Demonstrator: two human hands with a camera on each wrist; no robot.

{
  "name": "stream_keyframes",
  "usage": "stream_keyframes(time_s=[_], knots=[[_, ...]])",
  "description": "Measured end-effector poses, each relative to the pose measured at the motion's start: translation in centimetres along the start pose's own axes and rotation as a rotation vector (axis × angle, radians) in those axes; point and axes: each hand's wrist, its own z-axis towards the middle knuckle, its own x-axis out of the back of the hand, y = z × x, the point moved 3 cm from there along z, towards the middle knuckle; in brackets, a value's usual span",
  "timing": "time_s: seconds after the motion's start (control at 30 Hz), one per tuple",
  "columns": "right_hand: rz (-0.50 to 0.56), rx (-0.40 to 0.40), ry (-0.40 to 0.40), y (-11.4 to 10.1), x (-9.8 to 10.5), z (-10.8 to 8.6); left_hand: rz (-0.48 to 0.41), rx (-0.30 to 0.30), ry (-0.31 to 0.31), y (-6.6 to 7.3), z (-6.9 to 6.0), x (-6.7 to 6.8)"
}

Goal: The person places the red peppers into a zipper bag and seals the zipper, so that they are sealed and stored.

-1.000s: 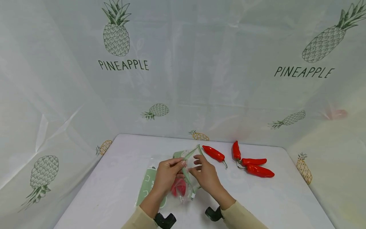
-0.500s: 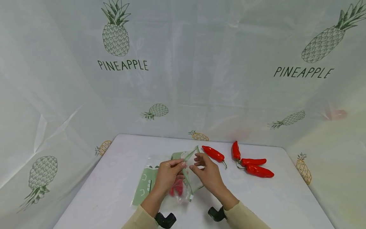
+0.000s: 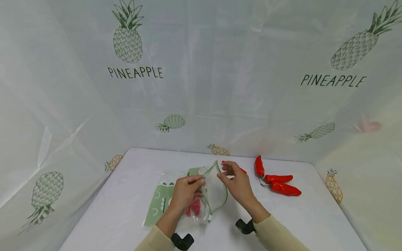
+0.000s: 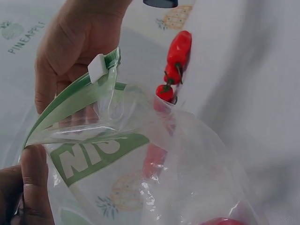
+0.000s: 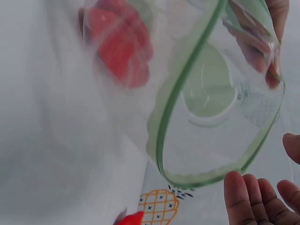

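Head view: the left hand (image 3: 186, 190) pinches the green rim (image 5: 179, 79) of a gaping clear bag (image 3: 205, 208) above the desk (image 3: 119, 195), red contents (image 3: 195, 207) showing inside. The right hand (image 3: 237, 184), thumb and fingers (image 5: 240, 199) apart, is at the rim's right side. Left lies a green-printed bag (image 3: 157, 205); far right, three red peppers (image 3: 284, 188).

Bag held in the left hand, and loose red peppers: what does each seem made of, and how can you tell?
Bag: thin, glossy plastic film, probably: creased, see-through, catching highlights.
Loose red peppers: smooth, glossy surface with bright highlights; real flesh or moulded plastic, the look leaves that open.
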Motion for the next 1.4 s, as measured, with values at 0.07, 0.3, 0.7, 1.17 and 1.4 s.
stream_keyframes(time_s=[0.07,0.3,0.7,1.17,1.4], knots=[[-0.019,0.008,0.008,0.3,0.4,0.4,-0.003,0.007,-0.003,-0.1,0.0,0.1],[-0.073,-0.042,-0.003,2.1,2.0,2.2,-0.026,0.018,-0.035,-0.2,0.0,0.1],[-0.178,-0.109,-0.107,4.9,3.6,5.5,-0.052,0.009,-0.044,-0.7,0.1,-0.1],[-0.193,-0.117,-0.22,7.6,2.9,7.8,-0.009,-0.002,-0.069,-1.0,0.0,-0.1],[-0.192,-0.175,-0.268,8.9,2.3,8.4,-0.022,0.004,-0.066,-1.3,0.0,0.0]])
